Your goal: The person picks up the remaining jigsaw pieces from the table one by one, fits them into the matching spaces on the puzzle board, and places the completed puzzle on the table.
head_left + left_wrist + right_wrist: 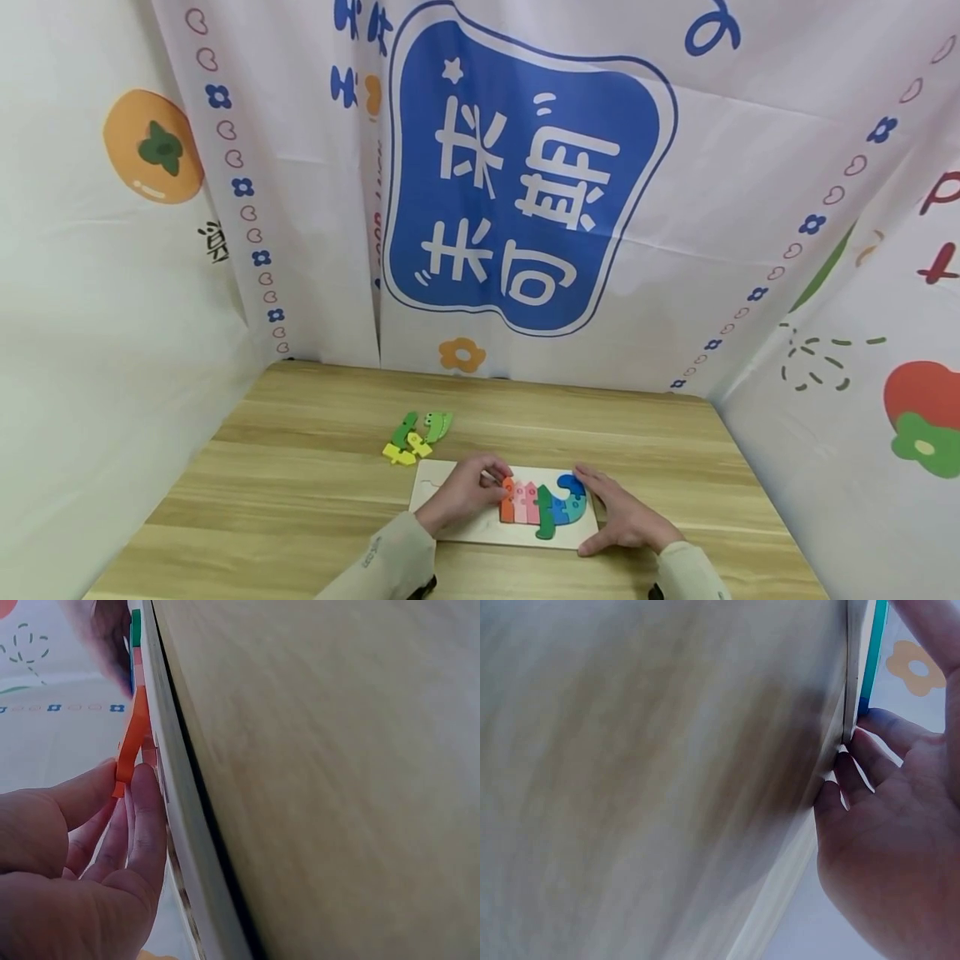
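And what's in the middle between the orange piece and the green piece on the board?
Pink pieces lie between the orange piece and the green piece; the head view shows that.

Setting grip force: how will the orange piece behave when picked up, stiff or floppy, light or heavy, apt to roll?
Probably stiff: the orange piece shows no sag, tilted in the left hand. Likely light, being a thin slab. Unlikely to roll, given its flat faces.
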Demonstrator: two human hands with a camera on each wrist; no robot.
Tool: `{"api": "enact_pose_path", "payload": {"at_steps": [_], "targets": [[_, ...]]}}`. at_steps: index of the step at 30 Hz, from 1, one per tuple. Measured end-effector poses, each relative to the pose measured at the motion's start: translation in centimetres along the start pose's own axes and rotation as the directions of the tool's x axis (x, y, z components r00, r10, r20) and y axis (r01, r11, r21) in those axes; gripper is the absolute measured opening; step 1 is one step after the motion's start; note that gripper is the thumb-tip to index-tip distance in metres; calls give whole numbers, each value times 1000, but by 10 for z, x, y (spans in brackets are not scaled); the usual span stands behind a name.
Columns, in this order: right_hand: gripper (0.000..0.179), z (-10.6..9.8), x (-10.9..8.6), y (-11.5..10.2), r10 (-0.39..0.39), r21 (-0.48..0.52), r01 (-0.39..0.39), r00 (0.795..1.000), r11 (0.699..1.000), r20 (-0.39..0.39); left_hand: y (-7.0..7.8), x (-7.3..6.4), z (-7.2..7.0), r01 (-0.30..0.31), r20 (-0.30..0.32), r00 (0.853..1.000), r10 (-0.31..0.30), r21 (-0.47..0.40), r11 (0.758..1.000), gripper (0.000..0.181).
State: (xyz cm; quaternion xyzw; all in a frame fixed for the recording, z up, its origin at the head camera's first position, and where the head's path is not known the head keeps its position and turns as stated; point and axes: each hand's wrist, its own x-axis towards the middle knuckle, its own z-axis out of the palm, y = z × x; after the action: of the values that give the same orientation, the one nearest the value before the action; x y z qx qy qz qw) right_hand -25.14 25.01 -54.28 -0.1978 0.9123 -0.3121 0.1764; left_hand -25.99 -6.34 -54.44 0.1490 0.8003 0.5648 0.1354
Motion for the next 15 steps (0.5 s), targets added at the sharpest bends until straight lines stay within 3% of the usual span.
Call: {"api": "enact_pose_path", "payload": {"at_steps": [9,15], "targets": [[122,-1,1,3,-8,-3,8,1000,1000,1,0,-2,4,-21,1,1000,21,89,996,28],[122,-2,-1,1,-10,1,10,1000,1000,5,2,-3,5,9,-3,1000,-9,138,990,35]]}}
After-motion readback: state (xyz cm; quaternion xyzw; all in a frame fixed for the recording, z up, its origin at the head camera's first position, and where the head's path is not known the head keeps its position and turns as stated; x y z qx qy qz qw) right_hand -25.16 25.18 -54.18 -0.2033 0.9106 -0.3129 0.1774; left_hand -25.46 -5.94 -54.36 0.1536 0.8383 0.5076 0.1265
